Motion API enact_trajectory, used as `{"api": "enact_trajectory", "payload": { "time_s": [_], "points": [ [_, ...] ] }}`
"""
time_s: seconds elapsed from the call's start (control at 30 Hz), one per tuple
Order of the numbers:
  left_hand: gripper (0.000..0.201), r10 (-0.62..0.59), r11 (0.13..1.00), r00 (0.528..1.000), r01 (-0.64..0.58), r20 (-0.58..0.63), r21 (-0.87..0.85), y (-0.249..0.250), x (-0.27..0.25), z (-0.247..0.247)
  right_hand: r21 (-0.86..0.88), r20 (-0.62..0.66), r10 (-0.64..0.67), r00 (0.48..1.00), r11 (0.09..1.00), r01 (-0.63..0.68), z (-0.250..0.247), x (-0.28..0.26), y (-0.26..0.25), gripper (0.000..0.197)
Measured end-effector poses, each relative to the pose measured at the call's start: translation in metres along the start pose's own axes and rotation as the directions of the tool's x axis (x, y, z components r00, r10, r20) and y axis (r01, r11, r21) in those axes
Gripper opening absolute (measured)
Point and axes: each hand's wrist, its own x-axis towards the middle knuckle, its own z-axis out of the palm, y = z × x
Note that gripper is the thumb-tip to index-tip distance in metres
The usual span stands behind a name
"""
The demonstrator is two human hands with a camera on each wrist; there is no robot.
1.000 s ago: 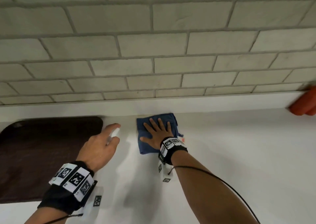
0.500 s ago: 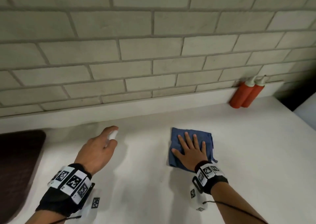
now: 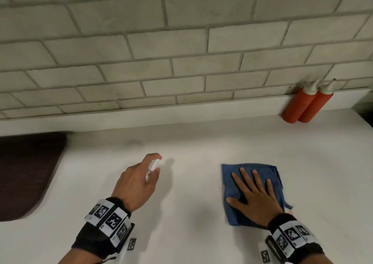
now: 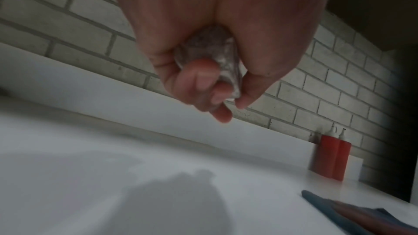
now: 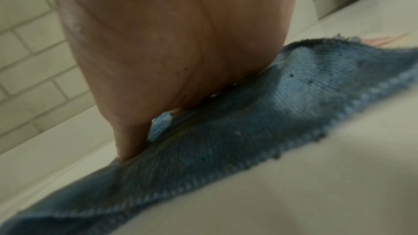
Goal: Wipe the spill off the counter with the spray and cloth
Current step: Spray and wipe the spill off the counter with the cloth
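Observation:
A folded blue cloth [image 3: 268, 175] lies flat on the white counter [image 3: 191, 193] at the right. My right hand [image 3: 252, 193] presses on it with fingers straight and spread; the right wrist view shows the palm [image 5: 169, 42] down on the cloth [image 5: 271, 104]. A faint pinkish smear [image 5: 384, 39] shows on the counter just past the cloth's edge. My left hand [image 3: 139, 181] hovers above the counter left of the cloth and grips a small clear spray bottle [image 3: 151, 168], forefinger over its top. In the left wrist view the fingers curl round the bottle [image 4: 214, 54].
Two red squeeze bottles [image 3: 306, 104] stand against the brick wall at the back right. A dark brown mat [image 3: 24, 173] lies on the counter at the far left. A low white ledge [image 3: 161, 116] runs along the wall.
My right hand has slid the cloth to the right along the counter and nearer to me. The left hand keeps its grip on the spray bottle. The view has swung right.

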Motion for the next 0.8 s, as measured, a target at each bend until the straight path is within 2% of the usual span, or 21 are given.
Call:
{"api": "enact_trajectory", "payload": {
  "time_s": [0.07, 0.13, 0.23, 0.3, 0.4, 0.47, 0.57, 0.67, 0.73, 0.8],
  "points": [
    [0.024, -0.015, 0.999, 0.999, 0.016, -0.028, 0.03, 0.003, -0.01, 0.0, 0.01, 0.031, 0.009, 0.999, 1.0, -0.01, -0.016, 0.026, 0.01, 0.1],
    [0.022, -0.037, 0.998, 0.997, 0.04, -0.072, 0.039, 0.005, -0.022, -0.001, 0.011, 0.083, 0.026, 0.996, 1.0, -0.027, -0.028, 0.049, 0.01, 0.092],
    [0.026, -0.084, 0.996, 0.993, 0.087, -0.077, 0.034, 0.001, -0.042, -0.002, -0.027, 0.077, 0.057, 0.995, 0.998, -0.055, -0.033, 0.066, -0.005, 0.081],
    [0.027, -0.119, 0.992, 0.988, 0.123, -0.094, 0.037, -0.003, -0.056, -0.004, -0.05, 0.048, 0.035, 0.998, 0.998, -0.033, -0.024, 0.064, -0.017, 0.079],
    [0.022, -0.152, 0.987, 0.98, 0.157, -0.127, 0.027, -0.008, -0.073, -0.008, -0.117, -0.009, -0.076, 0.997, 0.99, 0.075, 0.004, 0.039, -0.039, 0.085],
    [0.021, -0.159, 0.987, 0.98, 0.16, -0.116, 0.0, -0.01, -0.08, -0.011, -0.101, -0.043, -0.13, 0.991, 0.987, 0.125, 0.03, 0.018, -0.056, 0.08],
    [0.024, -0.148, 0.989, 0.98, 0.147, -0.131, -0.013, -0.019, -0.087, -0.016, -0.107, -0.004, -0.215, 0.977, 0.971, 0.213, 0.054, -0.012, -0.08, 0.078],
    [0.024, -0.151, 0.988, 0.975, 0.149, -0.164, -0.024, -0.036, -0.094, -0.028, -0.086, 0.034, -0.159, 0.987, 0.983, 0.162, 0.058, -0.017, -0.098, 0.082],
    [0.025, -0.167, 0.986, 0.972, 0.162, -0.165, -0.043, -0.052, -0.101, -0.039, -0.113, 0.031, -0.128, 0.991, 0.985, 0.131, 0.045, -0.007, -0.117, 0.095],
    [0.028, -0.183, 0.983, 0.97, 0.175, -0.162, -0.059, -0.071, -0.109, -0.048, -0.091, 0.093, -0.133, 0.987, 0.986, 0.141, 0.033, 0.012, -0.14, 0.102]
  ]
}}
